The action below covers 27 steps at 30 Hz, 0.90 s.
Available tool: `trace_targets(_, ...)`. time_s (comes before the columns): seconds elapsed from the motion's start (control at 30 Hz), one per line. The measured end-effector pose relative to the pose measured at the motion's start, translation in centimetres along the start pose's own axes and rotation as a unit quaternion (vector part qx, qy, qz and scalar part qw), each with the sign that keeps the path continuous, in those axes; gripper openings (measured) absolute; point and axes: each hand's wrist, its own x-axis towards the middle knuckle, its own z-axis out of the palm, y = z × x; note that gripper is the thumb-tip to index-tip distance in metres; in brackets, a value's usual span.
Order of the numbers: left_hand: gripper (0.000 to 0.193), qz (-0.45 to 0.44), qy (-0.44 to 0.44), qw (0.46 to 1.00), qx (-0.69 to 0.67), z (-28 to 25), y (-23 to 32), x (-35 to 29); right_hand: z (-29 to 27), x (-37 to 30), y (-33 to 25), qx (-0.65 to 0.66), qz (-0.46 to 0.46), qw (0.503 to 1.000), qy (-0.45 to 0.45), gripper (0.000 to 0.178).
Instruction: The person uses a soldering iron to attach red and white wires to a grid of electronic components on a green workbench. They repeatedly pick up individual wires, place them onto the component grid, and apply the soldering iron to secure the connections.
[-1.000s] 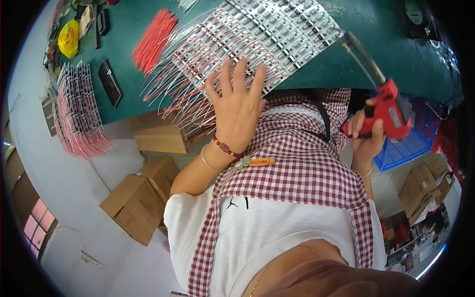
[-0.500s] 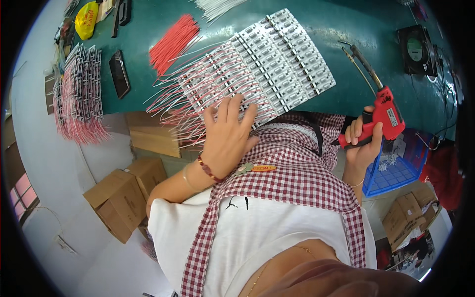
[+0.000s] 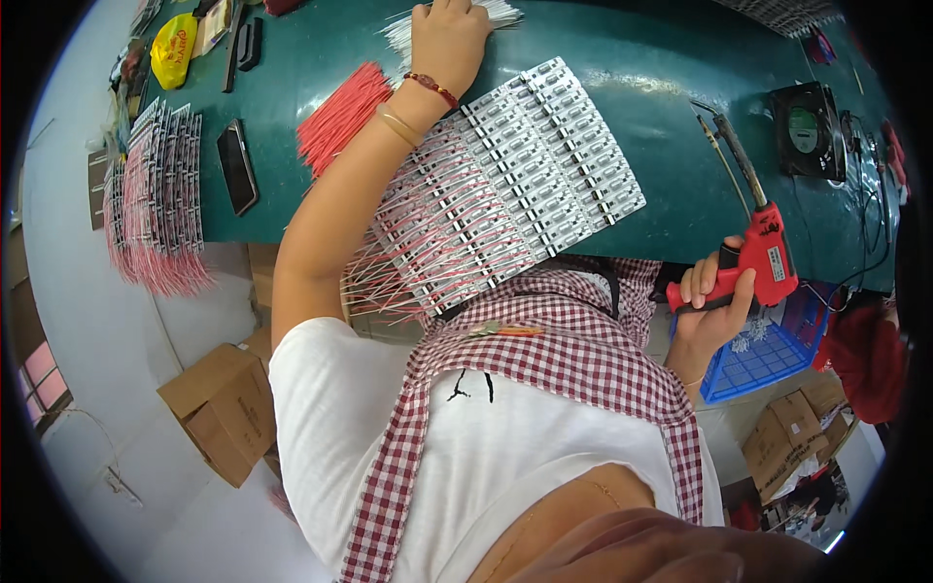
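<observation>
My left hand (image 3: 450, 44) reaches to the far edge of the table, over a bundle of white wires (image 3: 398, 39). Its fingers bend away at the picture's upper edge, so the tips are hidden. In my right hand (image 3: 714, 301) is a red soldering gun (image 3: 773, 257), gripped by its handle with the metal tip pointing up and away. Panels of small circuit boards (image 3: 554, 155) lie tilted at the near table edge between my arms. Red and white wires (image 3: 437, 214) stick out from their left part. A bundle of red wires (image 3: 340, 121) lies beyond my left forearm.
At the far left stand wired boards (image 3: 155, 175) beside a dark phone (image 3: 236, 165). A yellow packet (image 3: 173, 51) lies behind them. On the right sits a black fan-like device (image 3: 807, 131) with cables. Below the table are a blue crate (image 3: 753, 364) and cardboard boxes (image 3: 228, 408).
My left hand has left the wired boards and moved far forward to the white wires. The board panels have shifted slightly nearer. My right hand with the soldering gun has dropped a little.
</observation>
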Motion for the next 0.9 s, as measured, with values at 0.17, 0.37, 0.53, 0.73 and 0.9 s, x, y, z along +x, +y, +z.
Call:
trace_targets(0.17,0.009,-0.007,0.019,1.000,0.017,-0.1,-0.5,-0.1,0.4,0.8,-0.3,0.008,0.014,1.000,-0.007,0.044)
trace_targets(0.37,0.009,-0.129,0.043,0.987,-0.090,-2.1,-0.3,0.7,0.6,0.9,-0.4,0.002,0.008,1.000,-0.005,0.044)
trace_targets(0.53,0.014,-0.220,0.225,0.855,-0.413,-6.0,1.3,1.2,0.6,0.6,-0.2,0.015,0.008,1.000,-0.004,0.043)
trace_targets(0.73,0.025,-0.263,0.232,0.759,-0.549,-3.3,2.1,-0.9,1.4,0.8,0.2,0.019,0.022,1.000,-0.012,0.042)
trace_targets(0.9,0.025,-0.285,0.161,0.785,-0.527,-3.7,1.8,-1.1,1.5,0.8,0.2,0.015,0.027,0.999,-0.025,0.042)
